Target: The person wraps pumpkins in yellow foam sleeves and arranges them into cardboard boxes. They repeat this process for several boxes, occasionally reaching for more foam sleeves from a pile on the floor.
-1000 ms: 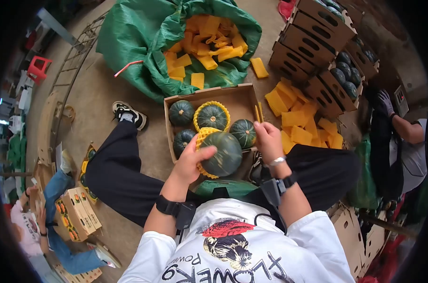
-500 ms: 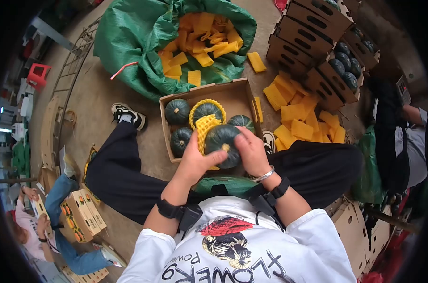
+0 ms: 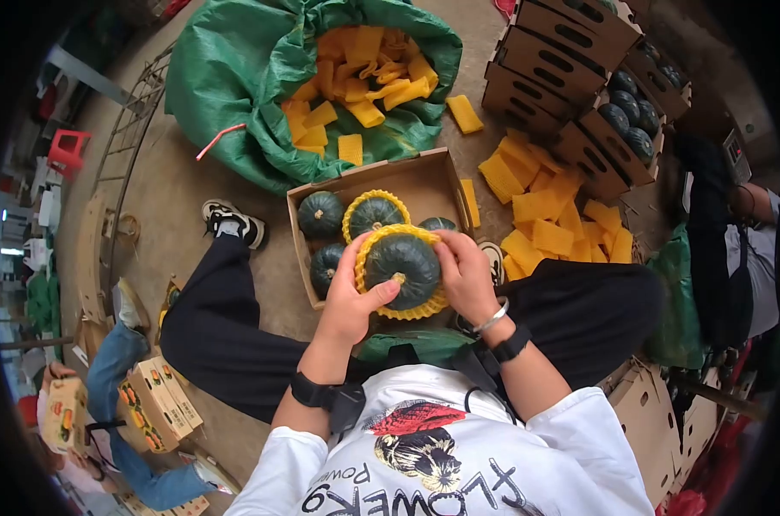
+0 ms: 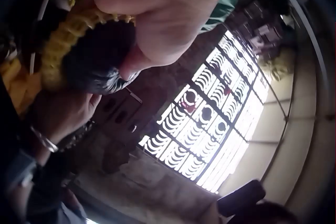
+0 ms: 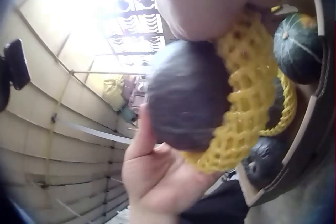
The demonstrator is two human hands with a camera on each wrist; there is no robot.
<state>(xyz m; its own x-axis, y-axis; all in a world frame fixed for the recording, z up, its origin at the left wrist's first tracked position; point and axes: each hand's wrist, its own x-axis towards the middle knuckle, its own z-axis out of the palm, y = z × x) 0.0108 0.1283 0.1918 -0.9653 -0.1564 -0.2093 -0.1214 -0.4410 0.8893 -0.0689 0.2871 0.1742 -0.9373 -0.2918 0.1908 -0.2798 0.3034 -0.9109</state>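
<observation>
A dark green pumpkin (image 3: pixel 402 268) is held up over the near edge of an open cardboard box, with a yellow foam net sleeve (image 5: pixel 247 98) ringed around it. My left hand (image 3: pixel 349 297) grips its left side, thumb across the front near the stem. On the other side my right hand (image 3: pixel 467 277), a silver bangle at its wrist, pinches the sleeve's edge against the pumpkin. Inside the box (image 3: pixel 424 176) sit a bare pumpkin (image 3: pixel 320 214) at back left, a netted pumpkin (image 3: pixel 374 217) beside it, and others partly hidden behind my hands.
A green sack (image 3: pixel 227 95) full of yellow sleeves stands beyond the box. More loose sleeves (image 3: pixel 549 206) lie on the floor to the right, below stacked cartons (image 3: pixel 562 60) of pumpkins. Other people sit at both sides, one at the left holding a printed carton (image 3: pixel 66 413).
My right hand has come in from the right onto the pumpkin. The sleeve, earlier bunched at its left and behind, now rings it. The pumpkin has turned in my hands, its stem facing me.
</observation>
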